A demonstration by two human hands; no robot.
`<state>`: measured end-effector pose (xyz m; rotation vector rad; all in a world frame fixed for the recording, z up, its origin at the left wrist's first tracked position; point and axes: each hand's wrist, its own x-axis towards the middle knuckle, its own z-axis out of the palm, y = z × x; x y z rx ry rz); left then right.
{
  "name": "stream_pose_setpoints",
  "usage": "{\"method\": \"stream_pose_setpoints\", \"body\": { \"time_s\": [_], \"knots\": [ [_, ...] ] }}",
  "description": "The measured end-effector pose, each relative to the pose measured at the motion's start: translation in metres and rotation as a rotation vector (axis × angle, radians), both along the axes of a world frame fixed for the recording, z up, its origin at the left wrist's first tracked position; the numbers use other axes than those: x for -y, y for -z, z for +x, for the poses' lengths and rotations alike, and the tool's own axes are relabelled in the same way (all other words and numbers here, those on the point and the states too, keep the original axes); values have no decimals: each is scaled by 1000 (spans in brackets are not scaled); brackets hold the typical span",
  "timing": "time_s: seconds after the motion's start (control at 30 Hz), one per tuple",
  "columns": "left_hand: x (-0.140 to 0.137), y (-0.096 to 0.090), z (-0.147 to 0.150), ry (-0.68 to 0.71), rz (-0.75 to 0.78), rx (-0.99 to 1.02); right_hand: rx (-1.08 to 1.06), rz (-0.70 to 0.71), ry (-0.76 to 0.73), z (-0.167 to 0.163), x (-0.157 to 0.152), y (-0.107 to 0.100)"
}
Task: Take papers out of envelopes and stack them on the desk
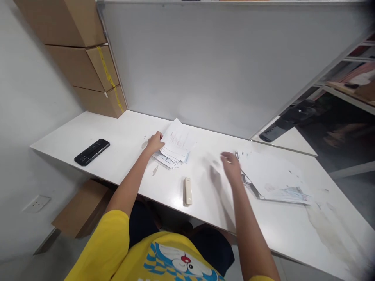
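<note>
A fanned stack of printed papers [178, 140] lies on the white table near the partition. My left hand [155, 143] grips its left edge, with the thumb over the top sheets. Slightly above the table, my right hand [232, 166] is apart from that stack, just left of a second pile of papers [272, 175]. Its fingers look bent and are a little blurred; whether anything is between them cannot be made out. A cream stapler [188, 191] rests between my two arms, close to the table's front edge, touched by neither hand.
On the left of the white table [211, 210] lies a black phone [92, 151]. Cardboard boxes [99, 70] are stacked in the back left corner. A grey partition [205, 70] borders the table's rear. Beyond its right end lies a dark bottle [271, 132].
</note>
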<state>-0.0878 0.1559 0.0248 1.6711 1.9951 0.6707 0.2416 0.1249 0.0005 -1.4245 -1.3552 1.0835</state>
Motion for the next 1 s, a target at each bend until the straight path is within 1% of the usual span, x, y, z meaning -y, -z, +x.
{"method": "stream_pose_setpoints", "body": {
  "time_s": [0.13, 0.23, 0.3, 0.37, 0.5, 0.57, 0.63, 0.7, 0.73, 0.77, 0.9, 1.0],
  "knots": [
    [-6, -11, -9, 151, 2, 141, 76, -134, 6, -70, -21, 28],
    [-8, -12, -13, 210, -34, 213, 156, -172, 25, -97, -35, 43],
    [-8, -11, -16, 212, -56, 237, 225, -156, 25, -100, -39, 48],
    [-6, -8, -19, 201, -76, 252, 299, -115, 9, -95, -37, 49],
    [-2, 1, -21, 193, -99, 288, 450, 35, -51, -84, -25, 46],
    [-2, 6, -20, 196, -101, 285, 509, 134, -152, -83, -18, 44],
    [-2, 11, -19, 186, -95, 263, 550, 215, -295, -85, -12, 45],
    [-4, 16, -17, 160, -77, 238, 581, 252, -400, -86, -7, 47],
    [-5, 18, -17, 143, -67, 225, 603, 253, -416, -87, -4, 49],
    [-6, 21, -17, 125, -59, 213, 638, 245, -404, -88, -2, 51],
    [-12, 29, -16, 60, -39, 177, 837, 187, -266, -94, 6, 54],
    [-14, 33, -12, 16, -22, 171, 887, 195, -209, -100, 7, 55]
  ]
}}
